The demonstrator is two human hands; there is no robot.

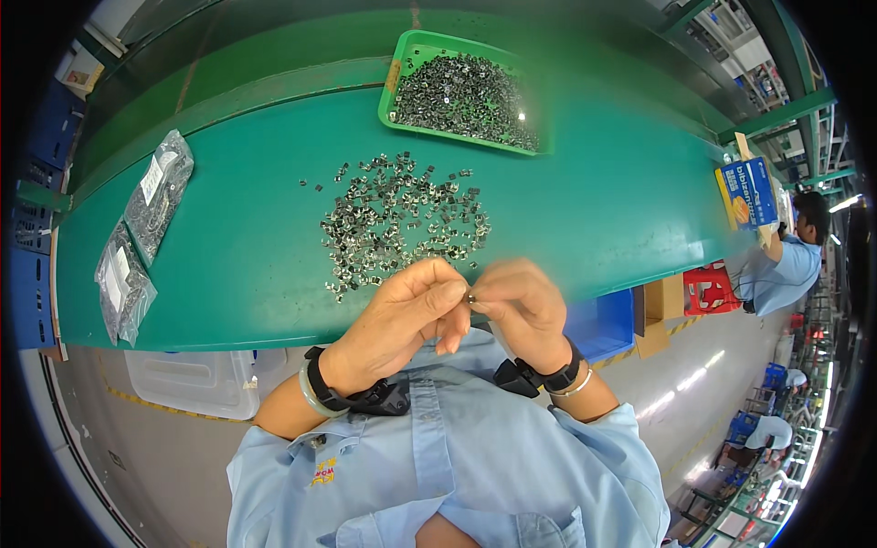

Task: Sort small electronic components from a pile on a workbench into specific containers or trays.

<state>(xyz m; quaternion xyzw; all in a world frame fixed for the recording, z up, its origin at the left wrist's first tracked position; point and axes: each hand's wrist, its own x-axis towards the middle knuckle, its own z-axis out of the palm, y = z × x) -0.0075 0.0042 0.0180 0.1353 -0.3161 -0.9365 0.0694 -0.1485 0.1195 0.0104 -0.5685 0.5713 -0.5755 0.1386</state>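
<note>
My left hand [408, 312] and my right hand [523, 304] meet over the near edge of the green table. Between their fingertips is a small dark metal part [470, 298], pinched from both sides; its exact shape is too small to make out. Just beyond my hands a loose pile of small black and silver metal clips [388, 219] spreads over the tabletop. Farther back, a green tray [395, 102] holds a heap of similar small parts.
Two clear plastic bags [161, 196] of dark parts lie at the left. A blue and yellow box [749, 194] stands at the table's right end, near a person in a blue shirt [786, 274]. Below the table are a clear bin [196, 384] and a blue bin [603, 324].
</note>
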